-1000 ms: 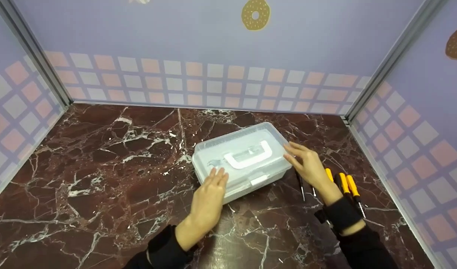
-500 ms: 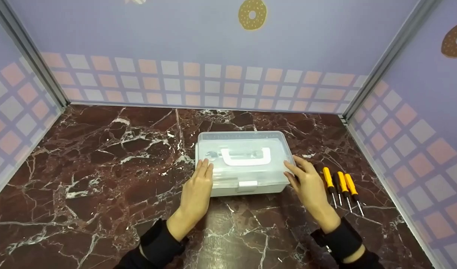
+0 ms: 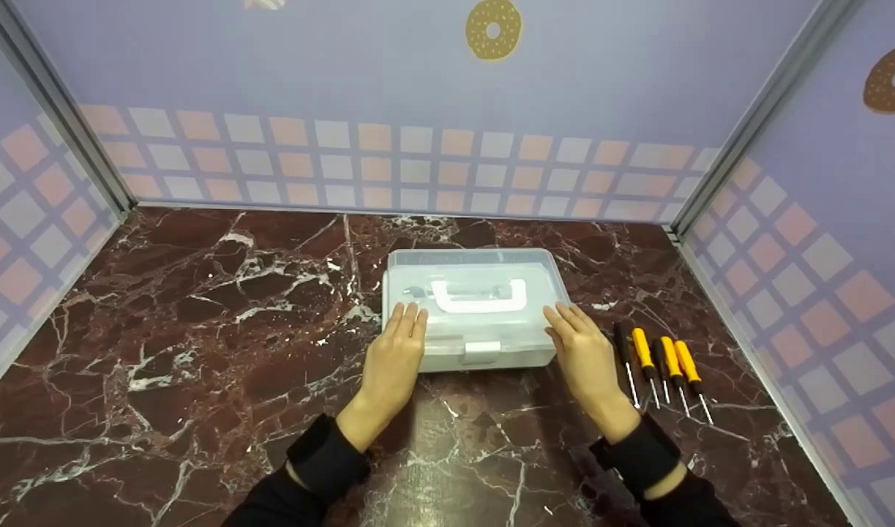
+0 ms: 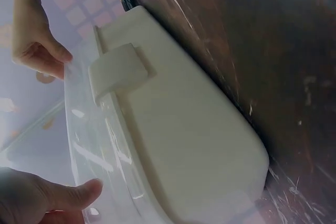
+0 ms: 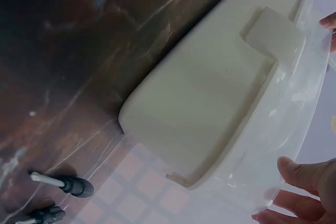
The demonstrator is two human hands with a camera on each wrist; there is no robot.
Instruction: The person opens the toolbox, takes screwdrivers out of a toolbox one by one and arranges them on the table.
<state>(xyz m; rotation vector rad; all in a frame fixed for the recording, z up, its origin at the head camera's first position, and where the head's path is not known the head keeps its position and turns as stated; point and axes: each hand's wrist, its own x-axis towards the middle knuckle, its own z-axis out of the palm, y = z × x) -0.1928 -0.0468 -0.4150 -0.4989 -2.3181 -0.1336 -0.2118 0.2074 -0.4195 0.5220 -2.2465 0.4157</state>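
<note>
A white plastic box (image 3: 436, 361) sits on the table with its clear lid (image 3: 484, 323) down. The lid carries a white carry handle (image 3: 479, 304), lying flat, and a white latch (image 3: 481, 353) is at the front middle. My left hand (image 3: 394, 359) rests on the lid's front left part, fingers fairly straight. On the front right corner lies my right hand (image 3: 588, 360), its fingertips on the lid. In the left wrist view the left thumb (image 4: 86, 192) is by the lid's edge. The right thumb (image 5: 296, 171) touches the lid in the right wrist view.
Several screwdrivers lie right of the right hand, some with yellow handles (image 3: 643, 345) and some with black handles (image 3: 623, 340). The dark marbled table (image 3: 235, 351) is enclosed by a purple back panel (image 3: 308, 66) and side panels (image 3: 820, 241).
The box has turned from a slant to square with its front towards me, then shifted slightly away. Both hands moved with it, and the right hand has come left, off the screwdrivers' side.
</note>
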